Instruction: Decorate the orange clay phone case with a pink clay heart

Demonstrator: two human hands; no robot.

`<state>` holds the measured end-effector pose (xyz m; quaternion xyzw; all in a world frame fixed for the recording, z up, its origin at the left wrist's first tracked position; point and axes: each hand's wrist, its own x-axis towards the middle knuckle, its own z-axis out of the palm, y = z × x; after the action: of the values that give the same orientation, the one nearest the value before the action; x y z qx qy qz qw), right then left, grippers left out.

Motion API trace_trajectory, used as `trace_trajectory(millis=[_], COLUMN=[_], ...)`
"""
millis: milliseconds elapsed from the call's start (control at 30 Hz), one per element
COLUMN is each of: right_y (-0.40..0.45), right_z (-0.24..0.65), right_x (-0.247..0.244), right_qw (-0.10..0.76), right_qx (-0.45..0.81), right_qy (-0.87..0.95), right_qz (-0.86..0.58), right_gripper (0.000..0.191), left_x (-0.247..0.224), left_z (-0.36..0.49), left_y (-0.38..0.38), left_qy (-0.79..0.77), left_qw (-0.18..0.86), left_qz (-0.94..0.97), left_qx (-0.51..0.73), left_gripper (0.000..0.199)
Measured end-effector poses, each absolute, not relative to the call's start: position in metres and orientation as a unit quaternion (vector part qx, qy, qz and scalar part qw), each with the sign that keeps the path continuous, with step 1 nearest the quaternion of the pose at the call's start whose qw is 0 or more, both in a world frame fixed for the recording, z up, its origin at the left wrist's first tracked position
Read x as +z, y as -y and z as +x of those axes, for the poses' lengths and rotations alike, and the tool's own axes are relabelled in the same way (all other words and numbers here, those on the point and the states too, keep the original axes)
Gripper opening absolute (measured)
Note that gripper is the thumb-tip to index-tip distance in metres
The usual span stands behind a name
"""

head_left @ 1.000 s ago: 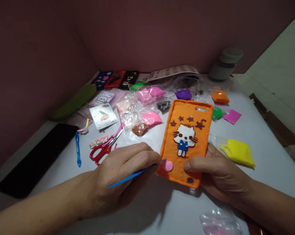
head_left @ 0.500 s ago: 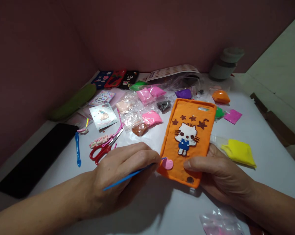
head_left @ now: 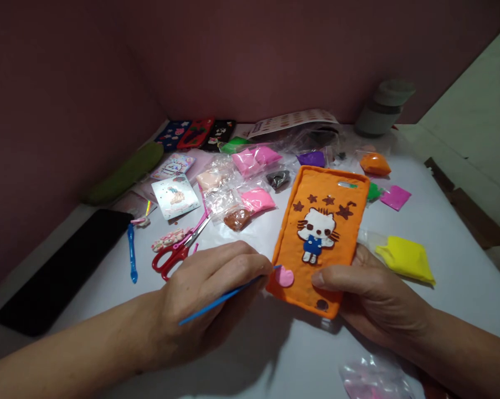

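My left hand (head_left: 220,288) is closed around a thin blue modelling tool (head_left: 216,303), its tip at the edge of a pink clay heart (head_left: 285,276). That heart lies near the lower left corner of an orange clay-covered phone case (head_left: 287,238). My right hand (head_left: 374,288) grips the case from the right side, thumb on its front and the other fingers hidden behind it. A white cat figure (head_left: 319,226) in blue clothes decorates the middle of the case, with brown stars (head_left: 328,200) above and a brown spot (head_left: 321,305) near the bottom edge.
Bags of coloured clay (head_left: 258,200) spread across the white table. Red-handled scissors (head_left: 170,260), a second blue tool (head_left: 132,255) and a black slab (head_left: 62,271) lie left. A yellow clay packet (head_left: 405,259) sits right; a jar (head_left: 382,108) stands behind.
The phone case has tilted and shifted very slightly. The blue tool's tip stays at the pink heart, and both hands keep their grips.
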<state>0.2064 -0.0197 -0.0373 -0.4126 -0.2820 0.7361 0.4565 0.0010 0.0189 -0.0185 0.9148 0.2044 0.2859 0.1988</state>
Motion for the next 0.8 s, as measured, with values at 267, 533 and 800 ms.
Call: trace_trajectory(millis=[267,533,800], right_y=[0.0194,0.0246,0.0242], right_z=[0.2086,0.2085,0.2072], right_x=[-0.0404,-0.0387,-0.0386], right_qw=[0.474,0.493,0.505], right_qx=[0.707,0.767,0.776], right_qy=[0.319,0.21,0.192], right_qz=[-0.417,-0.353,-0.326], right_gripper=[0.06,0.044,0.042], left_x=[-0.0193,-0.0224,-0.0241], left_z=[-0.0018,-0.0019,-0.0008], left_y=[-0.0184,-0.0201,-0.0199], left_qy=[-0.202,-0.202,-0.198], left_qw=[0.208,0.204,0.189], left_qz=[0.912,0.912,0.91], left_qx=[0.289,0.292,0.312], left_gripper=[0.018,0.016,0.015])
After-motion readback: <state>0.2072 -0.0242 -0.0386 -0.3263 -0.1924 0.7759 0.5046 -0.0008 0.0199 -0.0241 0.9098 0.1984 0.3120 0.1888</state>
